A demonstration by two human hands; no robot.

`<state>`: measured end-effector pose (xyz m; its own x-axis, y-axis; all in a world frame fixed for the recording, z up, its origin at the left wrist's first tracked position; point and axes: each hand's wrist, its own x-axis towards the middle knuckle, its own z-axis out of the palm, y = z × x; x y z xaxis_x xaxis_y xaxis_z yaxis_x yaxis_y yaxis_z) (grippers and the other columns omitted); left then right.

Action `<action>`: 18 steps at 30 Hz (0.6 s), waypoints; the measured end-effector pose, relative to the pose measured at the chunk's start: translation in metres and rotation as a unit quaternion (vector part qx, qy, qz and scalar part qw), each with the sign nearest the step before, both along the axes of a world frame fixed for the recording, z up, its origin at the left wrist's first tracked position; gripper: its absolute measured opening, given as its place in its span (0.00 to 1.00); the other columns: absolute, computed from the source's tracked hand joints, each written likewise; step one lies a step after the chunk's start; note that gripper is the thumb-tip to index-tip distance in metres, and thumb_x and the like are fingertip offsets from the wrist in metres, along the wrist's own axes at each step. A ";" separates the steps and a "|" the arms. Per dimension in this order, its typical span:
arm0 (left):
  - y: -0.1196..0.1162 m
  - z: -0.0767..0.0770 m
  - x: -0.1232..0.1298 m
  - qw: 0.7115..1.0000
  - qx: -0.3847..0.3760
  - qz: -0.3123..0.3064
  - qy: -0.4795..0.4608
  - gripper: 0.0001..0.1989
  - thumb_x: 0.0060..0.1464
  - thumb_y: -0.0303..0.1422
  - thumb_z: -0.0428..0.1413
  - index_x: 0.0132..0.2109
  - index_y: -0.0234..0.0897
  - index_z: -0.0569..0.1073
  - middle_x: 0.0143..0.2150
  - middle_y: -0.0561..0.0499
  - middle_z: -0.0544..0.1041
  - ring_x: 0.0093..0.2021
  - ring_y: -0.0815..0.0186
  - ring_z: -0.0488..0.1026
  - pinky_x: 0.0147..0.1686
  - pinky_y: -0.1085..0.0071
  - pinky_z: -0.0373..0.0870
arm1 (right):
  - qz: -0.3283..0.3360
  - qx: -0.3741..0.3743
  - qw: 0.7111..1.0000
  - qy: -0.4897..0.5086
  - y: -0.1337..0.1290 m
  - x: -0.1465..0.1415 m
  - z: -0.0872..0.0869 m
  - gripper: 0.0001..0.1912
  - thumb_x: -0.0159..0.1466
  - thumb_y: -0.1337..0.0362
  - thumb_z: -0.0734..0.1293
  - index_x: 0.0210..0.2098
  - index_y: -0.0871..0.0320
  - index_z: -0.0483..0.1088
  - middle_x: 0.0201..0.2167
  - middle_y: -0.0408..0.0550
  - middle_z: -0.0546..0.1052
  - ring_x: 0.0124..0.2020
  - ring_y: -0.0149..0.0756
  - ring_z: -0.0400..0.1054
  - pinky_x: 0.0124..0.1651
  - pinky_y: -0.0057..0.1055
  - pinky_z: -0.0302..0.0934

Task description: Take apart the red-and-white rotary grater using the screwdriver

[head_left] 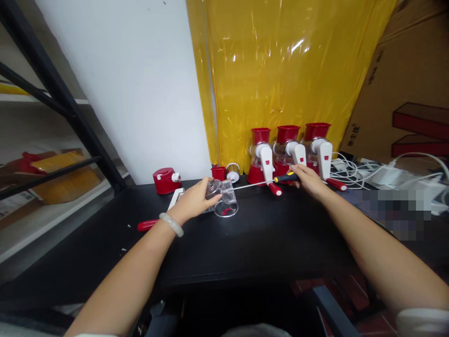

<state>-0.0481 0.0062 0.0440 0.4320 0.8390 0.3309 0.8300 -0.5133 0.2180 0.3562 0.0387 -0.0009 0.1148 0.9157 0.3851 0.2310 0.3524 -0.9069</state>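
Note:
My left hand [196,199] grips a clear plastic grater body [228,201], which lies on its side on the black table. In my right hand [306,178] is a screwdriver [287,178] with a yellow and black handle. Its long metal shaft points left, and the tip meets the clear body's near-square end or lies right by it; which, I cannot tell. Beneath my left forearm a white crank arm with a red handle [147,225] lies on the table, partly hidden. A red round base [166,181] with a white knob stands behind my left hand.
Three rotary graters [261,154] with red hoppers and white cranks stand at the back right. A small red hopper [218,172] and a drum blade [233,172] sit left of them. White cables and adapters [384,175] crowd the right side. A black shelf frame [59,93] rises at left.

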 end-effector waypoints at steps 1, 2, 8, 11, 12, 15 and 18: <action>0.000 0.000 0.000 1.000 0.000 0.000 -0.001 0.30 0.60 0.54 0.50 0.60 0.38 0.63 0.49 0.39 0.78 0.45 0.50 0.77 0.39 0.60 0.70 | -0.002 -0.002 1.000 0.002 0.000 0.000 0.000 0.20 0.59 0.42 0.68 0.29 0.52 0.70 0.17 0.41 0.68 0.20 0.35 0.63 0.28 0.35 0.63; 0.000 0.000 0.000 1.000 -0.002 0.001 -0.002 0.30 0.60 0.54 0.51 0.60 0.37 0.63 0.50 0.39 0.78 0.45 0.50 0.77 0.39 0.60 0.70 | -0.002 -0.008 1.000 0.014 0.000 -0.001 0.000 0.19 0.58 0.43 0.69 0.30 0.52 0.70 0.19 0.42 0.69 0.21 0.35 0.64 0.27 0.35 0.63; 0.000 0.000 -0.001 1.000 -0.003 -0.001 -0.008 0.30 0.60 0.54 0.51 0.59 0.37 0.63 0.49 0.39 0.78 0.45 0.50 0.77 0.40 0.59 0.70 | 0.035 -0.017 0.988 0.152 -0.009 -0.013 0.008 0.16 0.50 0.54 0.77 0.33 0.51 0.70 0.32 0.41 0.72 0.30 0.32 0.69 0.31 0.31 0.67; 0.000 0.000 -0.001 1.000 -0.007 0.000 -0.006 0.30 0.60 0.54 0.51 0.59 0.37 0.63 0.49 0.39 0.77 0.45 0.50 0.77 0.39 0.60 0.69 | 0.092 -0.011 0.978 0.187 -0.017 -0.014 0.012 0.17 0.49 0.59 0.77 0.35 0.50 0.71 0.35 0.40 0.71 0.33 0.32 0.69 0.35 0.32 0.69; 0.000 0.000 -0.001 1.000 -0.008 0.000 -0.005 0.30 0.60 0.54 0.51 0.59 0.37 0.63 0.49 0.39 0.77 0.44 0.50 0.77 0.39 0.60 0.69 | 0.108 -0.011 0.975 0.192 -0.018 -0.014 0.013 0.17 0.49 0.59 0.77 0.36 0.50 0.72 0.35 0.40 0.71 0.33 0.32 0.69 0.36 0.32 0.69; 0.000 0.001 0.000 1.000 -0.008 0.002 -0.001 0.30 0.60 0.54 0.50 0.59 0.37 0.63 0.48 0.39 0.78 0.45 0.50 0.77 0.39 0.59 0.69 | 0.125 -0.008 0.972 0.199 -0.020 -0.013 0.014 0.16 0.48 0.61 0.77 0.36 0.50 0.72 0.35 0.41 0.71 0.34 0.32 0.70 0.37 0.34 0.70; -0.001 0.001 0.000 1.000 -0.008 -0.001 -0.004 0.30 0.61 0.54 0.51 0.60 0.37 0.63 0.50 0.39 0.77 0.46 0.50 0.77 0.40 0.59 0.69 | 0.096 -0.016 0.977 0.188 -0.014 -0.012 0.014 0.14 0.52 0.53 0.75 0.33 0.52 0.72 0.33 0.43 0.73 0.31 0.33 0.70 0.33 0.34 0.69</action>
<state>-0.0482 0.0055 0.0449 0.4303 0.8437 0.3210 0.8275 -0.5108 0.2332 0.3441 0.0249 0.0126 0.0676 0.9453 0.3193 -0.1890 0.3263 -0.9262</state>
